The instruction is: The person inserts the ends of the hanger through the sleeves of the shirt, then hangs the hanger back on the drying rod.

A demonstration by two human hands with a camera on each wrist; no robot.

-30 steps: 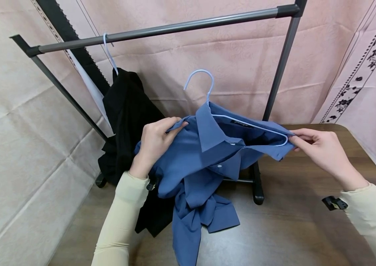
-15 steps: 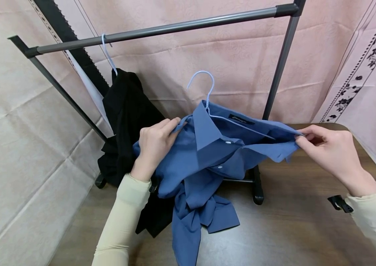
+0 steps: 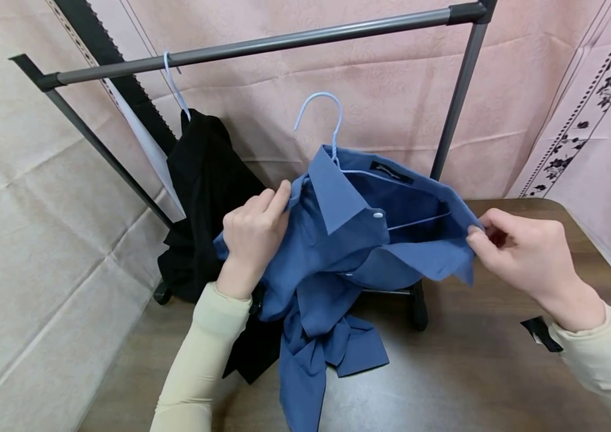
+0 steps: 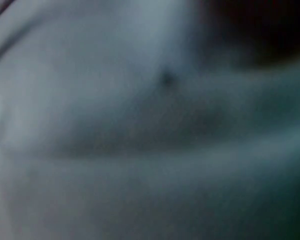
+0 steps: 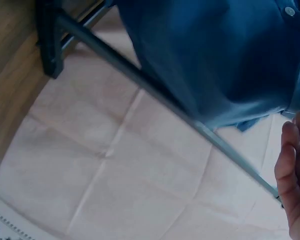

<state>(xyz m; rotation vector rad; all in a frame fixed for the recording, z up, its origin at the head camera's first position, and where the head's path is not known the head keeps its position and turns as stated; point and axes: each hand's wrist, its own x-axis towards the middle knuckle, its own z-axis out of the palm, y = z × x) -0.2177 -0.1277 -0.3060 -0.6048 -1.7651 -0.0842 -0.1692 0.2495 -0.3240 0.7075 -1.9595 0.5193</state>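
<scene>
A blue button-up shirt (image 3: 337,252) hangs between the hands, its neck opening spread and a dark label inside the collar. A light-blue hanger (image 3: 339,123) runs into that opening, its hook standing free above the collar. On the left, the left hand (image 3: 253,237) grips the shirt near its shoulder. The right hand (image 3: 529,255) pinches the other edge of the opening between thumb and fingers. In the right wrist view, the right hand (image 5: 296,175) appears at the shirt's edge (image 5: 215,60). Only blurred, close grey fabric fills the left wrist view.
A dark metal rack (image 3: 283,43) stands behind the shirt. At its left end hangs a black garment (image 3: 210,180) on another light-blue hanger (image 3: 175,90). The shirt's sleeves droop over a brown wooden tabletop (image 3: 472,366). Pink cloth (image 3: 391,102) covers the back.
The hanger and collar have risen slightly. The opening has spread wider, showing more of the label and inside. The right hand first moved right, then slightly back left. The left hand stayed on the shirt.
</scene>
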